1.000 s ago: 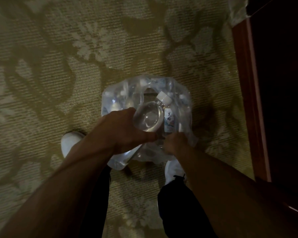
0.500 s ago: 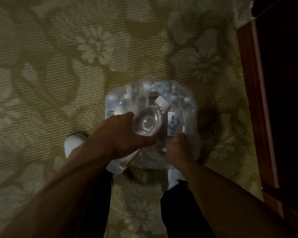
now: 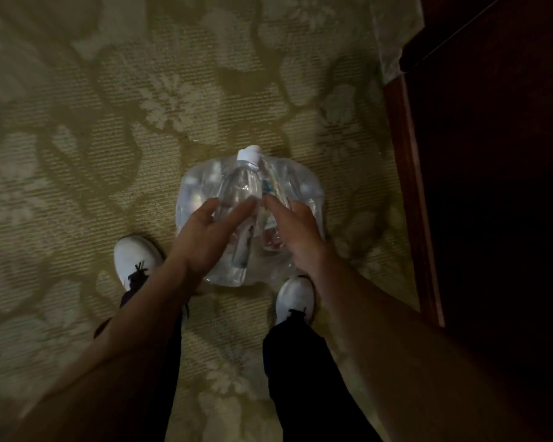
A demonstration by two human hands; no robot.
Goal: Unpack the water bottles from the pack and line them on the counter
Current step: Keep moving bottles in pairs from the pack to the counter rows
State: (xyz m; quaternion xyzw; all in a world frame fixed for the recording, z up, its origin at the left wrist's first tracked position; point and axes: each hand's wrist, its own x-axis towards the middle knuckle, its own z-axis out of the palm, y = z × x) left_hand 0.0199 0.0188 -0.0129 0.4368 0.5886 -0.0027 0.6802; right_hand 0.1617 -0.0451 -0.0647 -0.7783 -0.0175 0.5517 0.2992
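Standing on a patterned carpet point(image 3: 115, 129), a person looks down at a clear plastic pack point(image 3: 304, 193) of water bottles that sits on the floor just beyond their white shoes. The left shoe point(image 3: 134, 260) is to the near left of the pack and the right shoe point(image 3: 296, 298) is just at its near edge; dark trouser legs show below them.

A bottle point(image 3: 241, 189) is held above the pack, its white cap point(image 3: 249, 155) pointing to the far side and its base toward the person, so it lies lengthwise over the middle of the pack. The left hand point(image 3: 201, 237) holds it by the lower body, thumb and fingers point(image 3: 237, 212) curled round its sides. A pale label shows on the bottle near the palm.

The right hand point(image 3: 297, 234) is just to the right of the bottle, over the right half of the pack. Its fingers are loosely extended and a little apart; whether they touch the wrap or a second bottle below them cannot be told, since the plastic there is blurred and shiny. More bottles show dimly through the wrap on the left and far right of the pack.

Dark wooden furniture point(image 3: 492, 186) with a reddish edge fills the right side of the view, well apart from the pack.
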